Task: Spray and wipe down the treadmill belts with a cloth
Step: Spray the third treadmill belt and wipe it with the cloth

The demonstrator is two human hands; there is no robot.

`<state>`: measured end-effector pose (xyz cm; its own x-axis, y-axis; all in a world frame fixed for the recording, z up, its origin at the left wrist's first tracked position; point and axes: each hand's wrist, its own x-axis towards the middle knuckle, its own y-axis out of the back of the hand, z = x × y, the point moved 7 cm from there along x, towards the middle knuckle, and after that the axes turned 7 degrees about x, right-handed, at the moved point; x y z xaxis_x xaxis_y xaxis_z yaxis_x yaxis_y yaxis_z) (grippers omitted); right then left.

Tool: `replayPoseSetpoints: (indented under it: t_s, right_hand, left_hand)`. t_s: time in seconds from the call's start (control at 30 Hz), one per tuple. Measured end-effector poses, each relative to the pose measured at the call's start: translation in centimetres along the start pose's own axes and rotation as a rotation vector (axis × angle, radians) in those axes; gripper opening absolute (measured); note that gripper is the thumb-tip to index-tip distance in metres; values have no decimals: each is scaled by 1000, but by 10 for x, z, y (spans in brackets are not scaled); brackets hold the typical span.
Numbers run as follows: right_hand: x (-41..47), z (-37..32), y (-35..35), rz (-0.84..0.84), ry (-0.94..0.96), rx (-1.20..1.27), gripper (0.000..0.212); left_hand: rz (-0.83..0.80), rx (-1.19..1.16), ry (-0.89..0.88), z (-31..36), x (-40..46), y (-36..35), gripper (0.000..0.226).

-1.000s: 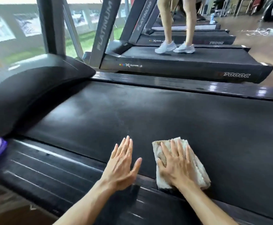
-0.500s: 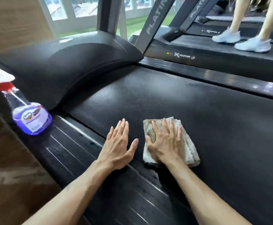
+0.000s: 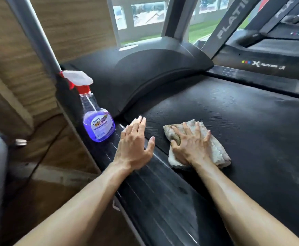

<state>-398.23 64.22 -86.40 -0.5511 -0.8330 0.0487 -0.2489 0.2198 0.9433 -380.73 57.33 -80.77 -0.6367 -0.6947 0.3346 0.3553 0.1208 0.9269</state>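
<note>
Wood-panelled wall, window, grey upright post

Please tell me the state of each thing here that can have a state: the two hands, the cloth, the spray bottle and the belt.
left hand: open, fingers straight, over the side rail
right hand: flat, pressing the cloth
cloth: folded, stained, lying on the belt
spray bottle: upright on the side rail, about half full of purple liquid, untouched
treadmill belt: not visibly moving
</note>
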Motion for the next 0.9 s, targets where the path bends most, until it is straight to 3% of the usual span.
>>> replayPoseSetpoints:
  t_s: [0.2,0.5,0.6,0.67,0.77,0.9]
  right_hand:
    - [5,-5,2,43,48,-63,62]
    - [5,-3,2,43,27,-12,60]
    - [5,-3,0,37,23,-5,61]
    - [4,-3,1,37,24,-6,63]
    - [3,-1,4,89,8,-34,71]
    - [3,0,4,109,-45,7,81]
  left_hand:
    - [421,-35,108,-51,6,61,60]
    - [694,-25,236,-76,13,95,57]
    - [826,-77,378,-93,13,102,64]
    - [864,-159,485,-108,17,101,75]
    - [775,-291,610,-123,33,98,94]
    - [744,-415,660,-132,54,97,95]
